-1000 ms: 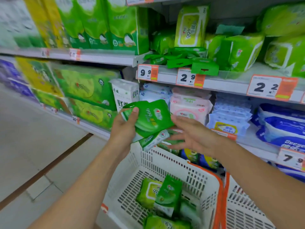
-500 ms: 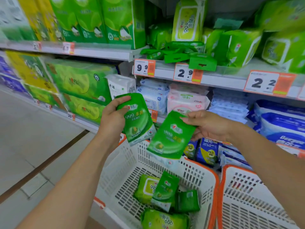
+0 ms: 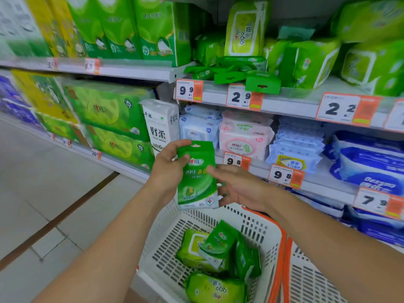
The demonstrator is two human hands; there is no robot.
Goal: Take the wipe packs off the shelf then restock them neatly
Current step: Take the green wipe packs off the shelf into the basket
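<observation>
I see that the second small pack has come from my right hand [image 3: 240, 189], now slack and empty-fingered, onto the green wipe pack [image 3: 197, 176] my left hand [image 3: 168, 169] pinches above the basket [image 3: 271, 232], so stacking for restocking looks underway.

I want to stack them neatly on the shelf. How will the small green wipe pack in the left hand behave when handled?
The small green wipe pack probably flexes somewhat: it is a soft film pouch. It seems light, since the left hand holds it upright by one edge. Its glossy film may slide, so the right hand steadying it makes sense.
</observation>
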